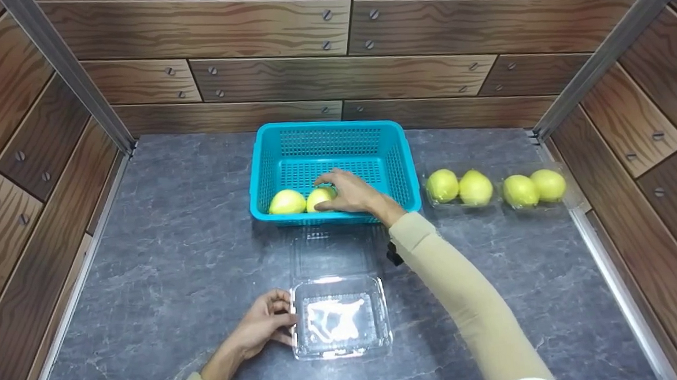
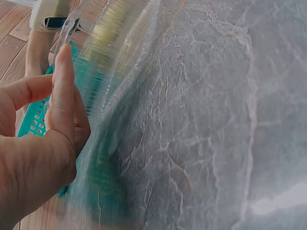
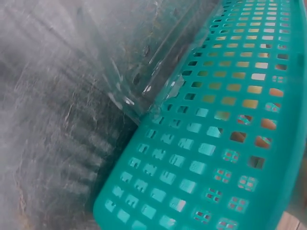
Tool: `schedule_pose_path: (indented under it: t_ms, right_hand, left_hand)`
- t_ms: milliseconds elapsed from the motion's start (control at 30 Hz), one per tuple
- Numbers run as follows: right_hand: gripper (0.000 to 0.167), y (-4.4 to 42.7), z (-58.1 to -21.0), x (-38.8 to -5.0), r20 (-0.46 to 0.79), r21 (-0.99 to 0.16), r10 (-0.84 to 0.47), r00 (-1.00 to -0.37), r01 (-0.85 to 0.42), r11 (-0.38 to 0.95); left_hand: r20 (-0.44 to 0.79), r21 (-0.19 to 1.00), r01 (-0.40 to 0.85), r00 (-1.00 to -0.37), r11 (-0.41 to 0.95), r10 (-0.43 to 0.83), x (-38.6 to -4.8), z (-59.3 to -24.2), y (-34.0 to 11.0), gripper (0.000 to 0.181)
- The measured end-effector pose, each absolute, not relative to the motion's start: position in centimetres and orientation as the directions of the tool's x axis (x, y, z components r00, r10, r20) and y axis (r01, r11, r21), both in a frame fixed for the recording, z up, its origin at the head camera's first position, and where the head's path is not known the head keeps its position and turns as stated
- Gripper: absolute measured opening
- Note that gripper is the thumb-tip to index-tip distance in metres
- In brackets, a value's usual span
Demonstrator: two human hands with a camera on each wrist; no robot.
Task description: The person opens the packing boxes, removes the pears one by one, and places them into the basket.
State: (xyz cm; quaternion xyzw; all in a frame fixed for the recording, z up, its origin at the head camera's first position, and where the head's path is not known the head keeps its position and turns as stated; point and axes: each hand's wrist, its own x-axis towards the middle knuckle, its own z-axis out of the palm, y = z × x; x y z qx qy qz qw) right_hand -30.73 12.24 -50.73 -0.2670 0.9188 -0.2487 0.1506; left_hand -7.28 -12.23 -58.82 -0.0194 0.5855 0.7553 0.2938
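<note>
My left hand (image 1: 264,324) holds the left edge of an open clear plastic container (image 1: 340,317), thumb and fingers on its rim; the left wrist view shows the fingers (image 2: 63,96) against the clear plastic. The container's lid (image 1: 333,254) lies folded back toward the basket. Inside the blue-green basket (image 1: 259,177), my right hand (image 1: 350,192) has its fingers curved round a yellow-green fruit (image 1: 317,198). Another such fruit (image 1: 287,202) lies just left of it. In the right wrist view the basket's side wall (image 3: 192,143) hides most of the hand.
Right of the basket stand two clear containers, one with two yellow fruits (image 1: 475,188) and the other, farther right, with two more (image 1: 521,191). Wood-patterned walls (image 1: 274,77) enclose the grey marbled surface (image 1: 179,244) at the back and both sides.
</note>
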Motion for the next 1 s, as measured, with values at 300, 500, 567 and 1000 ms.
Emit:
schedule_pose_path:
  t_ms: [300,500,567,1000]
  right_hand:
    - [0.059,13.7,-49.1,-29.3,-0.029,-0.552,-0.581,-0.813,-0.472,0.687]
    - [0.056,14.9,-48.1,-27.9,0.047,-0.595,-0.572,-0.819,-0.483,0.642]
    - [0.055,15.3,-47.9,-27.2,0.062,-0.612,-0.565,-0.822,-0.479,0.629]
    - [0.054,18.4,-47.5,-22.7,0.143,-0.651,-0.567,-0.811,-0.508,0.563]
  left_hand:
    - [-0.377,0.873,-0.469,-0.824,-0.135,0.423,-7.3,-59.0,-12.3,0.033]
    - [-0.374,0.877,-0.464,-0.824,-0.128,0.426,-7.3,-59.1,-12.3,0.03]
    - [-0.372,0.878,-0.461,-0.826,-0.127,0.424,-7.3,-59.0,-12.2,0.03]
    - [-0.371,0.879,-0.458,-0.832,-0.134,0.414,-7.2,-58.8,-12.1,0.032]
